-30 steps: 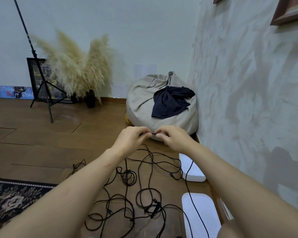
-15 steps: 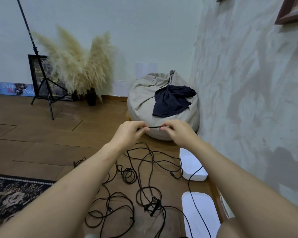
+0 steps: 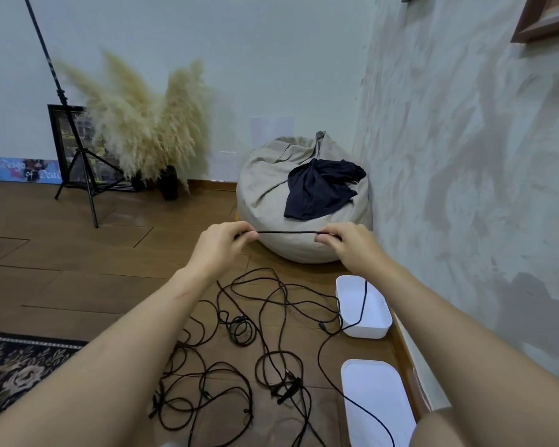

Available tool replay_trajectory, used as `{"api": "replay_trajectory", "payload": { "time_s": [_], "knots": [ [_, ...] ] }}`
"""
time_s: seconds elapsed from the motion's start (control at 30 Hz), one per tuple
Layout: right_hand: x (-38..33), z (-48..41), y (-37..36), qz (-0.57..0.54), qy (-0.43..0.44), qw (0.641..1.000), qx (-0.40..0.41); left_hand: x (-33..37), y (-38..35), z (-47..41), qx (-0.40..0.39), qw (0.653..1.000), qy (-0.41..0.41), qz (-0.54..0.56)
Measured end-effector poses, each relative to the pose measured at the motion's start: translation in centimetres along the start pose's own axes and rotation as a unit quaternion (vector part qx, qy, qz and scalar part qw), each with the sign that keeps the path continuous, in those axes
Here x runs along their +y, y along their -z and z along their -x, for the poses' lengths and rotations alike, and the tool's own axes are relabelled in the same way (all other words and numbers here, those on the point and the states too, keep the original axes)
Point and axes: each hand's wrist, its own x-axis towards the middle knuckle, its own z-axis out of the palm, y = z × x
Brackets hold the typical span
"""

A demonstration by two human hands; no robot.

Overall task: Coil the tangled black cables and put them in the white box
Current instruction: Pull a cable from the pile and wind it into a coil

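Note:
A taut stretch of black cable (image 3: 288, 232) runs level between my two raised hands. My left hand (image 3: 221, 245) pinches its left end between thumb and fingers. My right hand (image 3: 347, 245) pinches the right end, and the cable drops from it across the open white box (image 3: 373, 330) near the wall. The rest of the tangled black cables (image 3: 255, 350) lies in loose loops on the wooden floor below my forearms. A white lid (image 3: 376, 404) lies flat on the floor nearer to me, with one cable strand crossing it.
A beige beanbag (image 3: 271, 201) with a dark cloth on it sits behind my hands in the corner. The textured wall runs along the right. A tripod stand (image 3: 78, 156), pampas grass in a vase and a framed picture stand at the back left. A patterned rug (image 3: 17, 366) lies at the lower left.
My hands have risen and moved apart, drawing the pinched cable out into a longer taut stretch. The view has tilted slightly.

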Motion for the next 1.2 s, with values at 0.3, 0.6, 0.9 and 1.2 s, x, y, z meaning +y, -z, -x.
{"api": "replay_trajectory", "payload": {
  "time_s": [0.3,0.6,0.9,1.2],
  "knots": [
    [-0.9,-0.3,-0.8,-0.057,0.032,0.998,-0.021,2.2,-0.7,0.0,-0.023,0.997,-0.077,-0.009],
    [-0.9,-0.2,-1.2,-0.083,0.029,0.993,-0.079,3.1,-1.2,0.1,-0.036,0.992,-0.114,-0.041],
    [0.5,-0.1,-0.1,-0.062,-0.008,0.997,-0.053,1.6,-0.2,-0.1,-0.014,0.994,-0.09,-0.064],
    [0.3,-0.1,0.2,-0.013,-0.006,1.0,-0.018,1.4,-0.1,0.0,-0.01,0.998,-0.051,-0.036]
  ]
}}
